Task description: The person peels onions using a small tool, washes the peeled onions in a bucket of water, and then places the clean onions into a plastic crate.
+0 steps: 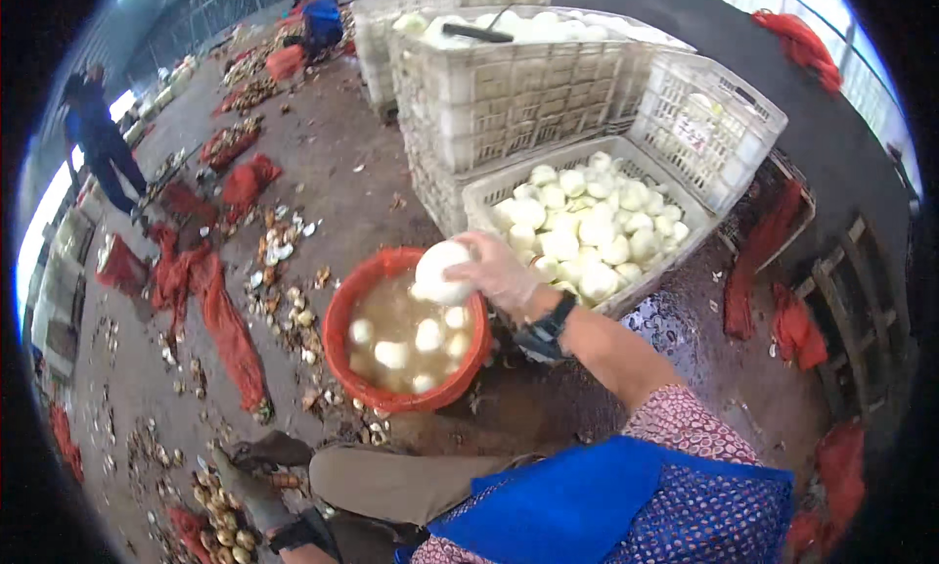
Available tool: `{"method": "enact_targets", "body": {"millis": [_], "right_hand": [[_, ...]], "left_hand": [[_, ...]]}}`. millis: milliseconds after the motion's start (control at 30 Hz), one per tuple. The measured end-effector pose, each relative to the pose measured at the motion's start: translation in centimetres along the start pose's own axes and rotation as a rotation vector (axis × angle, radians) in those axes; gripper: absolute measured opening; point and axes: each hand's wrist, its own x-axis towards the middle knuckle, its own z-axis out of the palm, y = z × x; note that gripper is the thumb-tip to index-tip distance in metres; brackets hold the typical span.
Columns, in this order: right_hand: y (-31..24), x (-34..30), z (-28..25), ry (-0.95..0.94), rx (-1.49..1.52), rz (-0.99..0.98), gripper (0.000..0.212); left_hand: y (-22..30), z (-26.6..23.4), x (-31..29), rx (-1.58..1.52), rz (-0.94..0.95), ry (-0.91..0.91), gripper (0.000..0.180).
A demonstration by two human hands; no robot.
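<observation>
At far left, a standing person (pixel 98 138) in dark clothes; nearer, red mesh sacks (pixel 223 319) strewn over a littered floor (pixel 328 173). Reaching low with the left hand (pixel 252 491), just beside brown-skinned onions (pixel 227 537); cannot tell about any grip in those fingers. Next, pale onions (pixel 427 335) in the cloudy water of a red tub (pixel 391 404). Over the tub's far right edge, clear of the water, grasping a large white peeled onion (pixel 440 273) with the gloved right hand (pixel 501 273): held left of the palm, fingers (pixel 476 245) curled over the right side and top, left side uncovered. Further right, a pale crate (pixel 660 270) heaped with peeled onions (pixel 587 236), beside stacked crates (pixel 509 99). At far right, more red sacking (pixel 797 329).
</observation>
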Motion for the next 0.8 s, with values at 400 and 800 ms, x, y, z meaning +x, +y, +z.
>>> {"method": "enact_targets", "body": {"millis": [400, 800], "right_hand": [[-21.1, -1.3, -36.8, 0.990, -1.247, -0.623, 0.061], [4.9, 4.3, 12.4, -0.971, -0.866, -0.313, 0.044]], "left_hand": [[-5.3, 0.3, 3.6, -0.013, 0.020, -0.080, 0.051], [2.7, 2.9, -3.5, 0.037, 0.076, 0.059, 0.036]]}}
